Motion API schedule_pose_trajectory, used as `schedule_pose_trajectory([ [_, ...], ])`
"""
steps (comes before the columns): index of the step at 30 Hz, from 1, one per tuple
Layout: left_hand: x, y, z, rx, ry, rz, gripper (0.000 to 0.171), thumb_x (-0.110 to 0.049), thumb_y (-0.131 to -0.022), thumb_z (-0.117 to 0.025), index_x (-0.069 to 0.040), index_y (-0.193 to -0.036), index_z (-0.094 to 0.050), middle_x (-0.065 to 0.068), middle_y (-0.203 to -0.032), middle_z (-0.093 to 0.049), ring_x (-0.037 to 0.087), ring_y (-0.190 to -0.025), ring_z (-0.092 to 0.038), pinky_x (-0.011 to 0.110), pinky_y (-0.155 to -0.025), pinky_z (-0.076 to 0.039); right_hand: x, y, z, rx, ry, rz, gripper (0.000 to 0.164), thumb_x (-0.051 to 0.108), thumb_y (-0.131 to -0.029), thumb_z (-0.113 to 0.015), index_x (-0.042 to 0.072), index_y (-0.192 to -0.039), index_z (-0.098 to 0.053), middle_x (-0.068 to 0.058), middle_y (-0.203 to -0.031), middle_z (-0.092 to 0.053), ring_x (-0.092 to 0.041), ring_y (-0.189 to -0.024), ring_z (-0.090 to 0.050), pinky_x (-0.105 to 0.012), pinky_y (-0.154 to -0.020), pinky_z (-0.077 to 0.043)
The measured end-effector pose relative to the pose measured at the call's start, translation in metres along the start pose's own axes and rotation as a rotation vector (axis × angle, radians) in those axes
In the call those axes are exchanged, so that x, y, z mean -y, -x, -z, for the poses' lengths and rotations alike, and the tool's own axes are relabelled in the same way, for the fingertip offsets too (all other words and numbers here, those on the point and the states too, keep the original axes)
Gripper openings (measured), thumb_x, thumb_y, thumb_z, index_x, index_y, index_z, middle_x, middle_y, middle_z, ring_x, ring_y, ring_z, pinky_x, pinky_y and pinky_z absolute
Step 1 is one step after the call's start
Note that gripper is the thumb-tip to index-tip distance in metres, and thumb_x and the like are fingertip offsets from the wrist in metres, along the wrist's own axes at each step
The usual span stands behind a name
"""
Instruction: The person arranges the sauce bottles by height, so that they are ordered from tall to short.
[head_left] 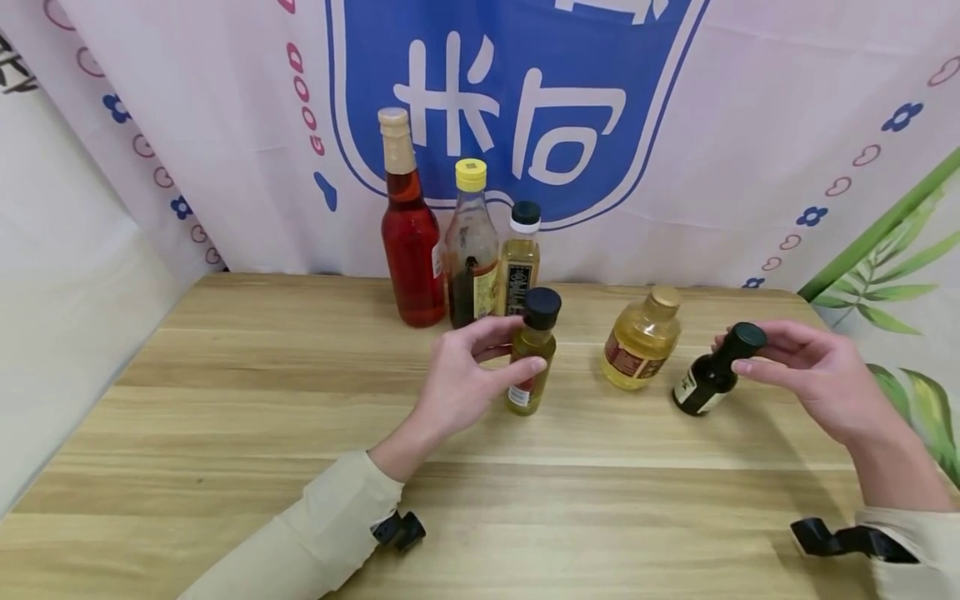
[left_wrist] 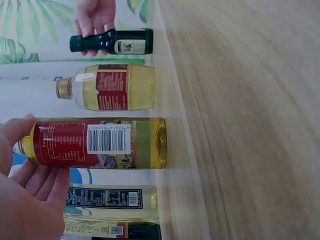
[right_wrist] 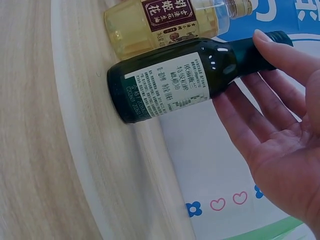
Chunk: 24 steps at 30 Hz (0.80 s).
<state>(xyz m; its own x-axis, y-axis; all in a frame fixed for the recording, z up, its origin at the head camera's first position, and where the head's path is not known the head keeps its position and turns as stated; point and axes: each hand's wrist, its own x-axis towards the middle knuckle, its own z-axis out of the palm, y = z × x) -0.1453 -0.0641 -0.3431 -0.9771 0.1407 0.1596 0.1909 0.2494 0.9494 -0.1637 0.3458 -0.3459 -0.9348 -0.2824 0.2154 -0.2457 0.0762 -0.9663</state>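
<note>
My left hand [head_left: 468, 375] holds a small oil bottle [head_left: 534, 371] with a black cap, thumb on one side and fingers on the other. In the left wrist view this bottle [left_wrist: 100, 143] shows a red label with a barcode. On the right, my right hand [head_left: 817, 375] pinches a dark green bottle [head_left: 708, 383] by its neck, just under the cap. The dark bottle [right_wrist: 165, 82] leans, its base right at the tabletop. Between the hands stands a squat bottle of yellow oil [head_left: 637, 350] with a gold cap and dark red label.
Behind my left hand, a tall red bottle [head_left: 412, 250], a yellow-capped bottle [head_left: 472, 242] and a green-capped oil bottle [head_left: 520, 254] stand in a row near the back of the wooden table [head_left: 300, 400]. A printed cloth [head_left: 247, 183] hangs behind the table.
</note>
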Motion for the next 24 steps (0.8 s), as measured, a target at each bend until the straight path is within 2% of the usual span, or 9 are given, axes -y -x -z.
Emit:
schedule_pose_trajectory([
  [11, 0.0000, 0.0010, 0.0015, 0.009, 0.009, 0.006, 0.053, -0.017, -0.089, -0.088, -0.011, -0.138, -0.070, 0.009, -0.138, -0.073, 0.026, -0.126, -0.071, 0.049, -0.112, -0.057, -0.0005, 0.0007, -0.0007, -0.013, 0.035, -0.038, 0.032, -0.017, -0.095, -0.065, -0.009, -0.126, -0.067, -0.006, -0.119, -0.081, -0.011, -0.112, -0.078, -0.019, -0.090, -0.063],
  [18, -0.0004, 0.0016, 0.0029, 0.013, -0.003, 0.056, 0.054, -0.020, -0.089, -0.088, -0.015, -0.140, -0.069, 0.005, -0.139, -0.072, 0.024, -0.127, -0.071, 0.048, -0.113, -0.056, 0.0007, 0.0002, -0.0006, -0.033, 0.121, -0.065, 0.031, -0.012, -0.096, -0.068, -0.008, -0.127, -0.068, 0.000, -0.117, -0.082, -0.007, -0.109, -0.077, -0.018, -0.088, -0.062],
  [24, -0.0008, 0.0011, 0.0018, 0.021, 0.010, 0.050, 0.053, -0.020, -0.090, -0.087, -0.014, -0.139, -0.069, 0.006, -0.139, -0.072, 0.025, -0.129, -0.070, 0.049, -0.114, -0.055, 0.0019, 0.0013, 0.0011, -0.033, 0.131, -0.068, 0.033, -0.012, -0.096, -0.068, -0.009, -0.128, -0.067, 0.000, -0.117, -0.082, -0.007, -0.110, -0.077, -0.017, -0.088, -0.062],
])
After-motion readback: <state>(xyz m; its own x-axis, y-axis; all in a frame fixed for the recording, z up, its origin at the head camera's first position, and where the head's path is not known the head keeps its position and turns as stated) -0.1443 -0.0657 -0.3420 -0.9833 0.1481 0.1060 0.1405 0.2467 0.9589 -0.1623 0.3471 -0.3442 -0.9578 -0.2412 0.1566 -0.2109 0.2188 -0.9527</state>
